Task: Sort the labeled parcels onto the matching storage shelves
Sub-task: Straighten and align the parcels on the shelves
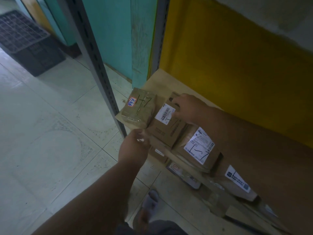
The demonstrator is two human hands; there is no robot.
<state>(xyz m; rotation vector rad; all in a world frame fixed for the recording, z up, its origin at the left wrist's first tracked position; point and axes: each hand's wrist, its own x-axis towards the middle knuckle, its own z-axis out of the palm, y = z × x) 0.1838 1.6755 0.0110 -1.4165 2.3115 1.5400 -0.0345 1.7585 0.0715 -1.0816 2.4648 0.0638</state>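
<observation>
A brown cardboard parcel [166, 126] with a white barcode label lies on the low shelf board [162, 82]. My right hand [188, 107] grips its far end, thumb on the label. My left hand [133, 146] holds its near corner with curled fingers. To the left sits a taped parcel marked "1-7" [138, 110]. To the right lies a bigger parcel [199, 146] whose white label is also marked "1-7". More labeled parcels [237, 182] continue along the shelf toward me.
A grey slotted shelf upright [94, 65] rises just left of the parcels. Behind the shelf is a yellow wall [228, 65] and a teal panel [115, 31]. A dark plastic crate [25, 39] stands on the tiled floor at far left. My sandalled foot [149, 206] is below.
</observation>
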